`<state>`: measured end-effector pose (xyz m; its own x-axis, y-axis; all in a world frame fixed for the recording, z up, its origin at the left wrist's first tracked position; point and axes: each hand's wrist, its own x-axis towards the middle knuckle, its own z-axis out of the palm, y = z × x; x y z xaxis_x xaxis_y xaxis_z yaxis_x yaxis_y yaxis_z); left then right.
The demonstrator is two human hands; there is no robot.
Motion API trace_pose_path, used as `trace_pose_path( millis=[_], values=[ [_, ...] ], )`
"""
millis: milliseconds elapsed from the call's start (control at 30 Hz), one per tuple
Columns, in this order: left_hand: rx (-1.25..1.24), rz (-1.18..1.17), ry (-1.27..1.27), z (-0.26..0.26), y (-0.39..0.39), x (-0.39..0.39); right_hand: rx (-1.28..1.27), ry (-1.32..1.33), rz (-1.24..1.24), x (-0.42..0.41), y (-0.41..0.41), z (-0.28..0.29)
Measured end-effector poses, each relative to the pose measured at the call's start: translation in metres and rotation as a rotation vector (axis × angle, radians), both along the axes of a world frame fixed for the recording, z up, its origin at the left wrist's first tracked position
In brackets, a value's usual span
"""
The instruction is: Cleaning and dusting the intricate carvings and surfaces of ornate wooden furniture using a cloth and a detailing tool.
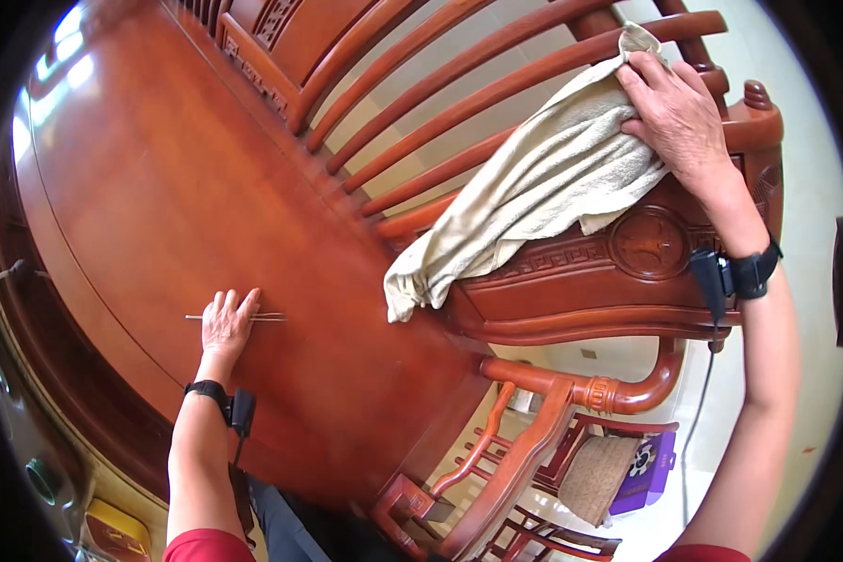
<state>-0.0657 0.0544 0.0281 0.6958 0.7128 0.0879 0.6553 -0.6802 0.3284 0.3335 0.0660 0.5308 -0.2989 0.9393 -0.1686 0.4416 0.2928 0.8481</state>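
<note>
My right hand (674, 116) grips the upper end of a cream towel (534, 175) at the top rail of the carved wooden bench's backrest (590, 281). The cloth hangs in long folds across the curved spindles and the carved panel, its lower end reaching the seat. On the polished red-brown seat (309, 379), my left hand (228, 323) leans with fingers forward. Thin sticks (268, 317) pass through that hand and stick out on both sides; the fingers hide their middle.
A curved wooden armrest (527, 442) stands at the front right. Beyond it are a woven seat or basket (597, 478) and a purple box (646, 474) on the pale floor. At lower left, a yellow tin (116, 530) sits by a dark table edge. Cables hang from both wrist straps.
</note>
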Motion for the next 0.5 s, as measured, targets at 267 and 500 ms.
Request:
trace_pose_path(
  millis=[267, 500],
  values=[
    [-0.004, -0.020, 0.022, 0.001, 0.003, -0.001, -0.253, -0.112, 0.141, 0.026, 0.015, -0.081],
    [-0.093, -0.033, -0.006, -0.005, 0.005, 0.004, -0.426, 0.110, 0.135, 0.037, 0.036, -0.094]
  ],
)
